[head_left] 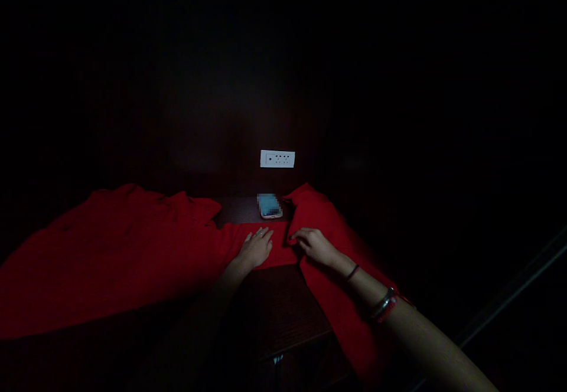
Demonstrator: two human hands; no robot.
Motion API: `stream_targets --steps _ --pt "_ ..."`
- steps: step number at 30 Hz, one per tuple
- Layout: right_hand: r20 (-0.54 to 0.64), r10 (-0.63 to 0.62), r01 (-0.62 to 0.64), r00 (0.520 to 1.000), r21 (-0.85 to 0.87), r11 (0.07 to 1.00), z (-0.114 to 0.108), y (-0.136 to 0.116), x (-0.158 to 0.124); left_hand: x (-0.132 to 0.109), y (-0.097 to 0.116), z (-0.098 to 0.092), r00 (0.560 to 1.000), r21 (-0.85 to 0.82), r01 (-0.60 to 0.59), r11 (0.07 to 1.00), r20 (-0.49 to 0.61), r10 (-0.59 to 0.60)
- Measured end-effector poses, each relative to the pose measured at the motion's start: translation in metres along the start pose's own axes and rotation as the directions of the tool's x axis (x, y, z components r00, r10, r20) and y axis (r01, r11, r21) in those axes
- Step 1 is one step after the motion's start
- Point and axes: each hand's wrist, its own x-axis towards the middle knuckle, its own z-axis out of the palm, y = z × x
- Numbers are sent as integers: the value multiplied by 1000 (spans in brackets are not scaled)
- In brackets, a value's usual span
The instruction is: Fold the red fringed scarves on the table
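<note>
Spreading across dark wood-grained surface (287,309): red cloth (133,250), matte, broad and wrinkled at left, narrow flat band mid, folded flap at right. Left hand (257,249) flat on band, fingers extended, grasping nothing. Right hand (313,243): grip pinched on flap's edge. Beyond, blurred phone (269,206); farther, white rectangular socket plate (277,159).

A dark wooden table (287,303) bears a red cloth (124,256) and, behind its narrow middle, a phone (270,206).
</note>
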Motion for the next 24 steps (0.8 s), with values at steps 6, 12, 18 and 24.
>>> stream_targets --steps 6,12,18,24 --pt "-91 27 -16 996 119 993 -35 4 -13 -3 1 -7 1000 10 -2 1000 29 2" --pt "240 -73 72 968 16 997 -8 3 -11 -3 6 -7 989 8 -131 991 -74 131" --pt "161 -45 60 986 -88 994 0 -2 -29 -3 12 -2 930 -26 -367 930 -43 366" --pt "117 156 -132 981 -194 972 -6 -9 -80 -5 14 -3 919 -38 -380 924 103 381"
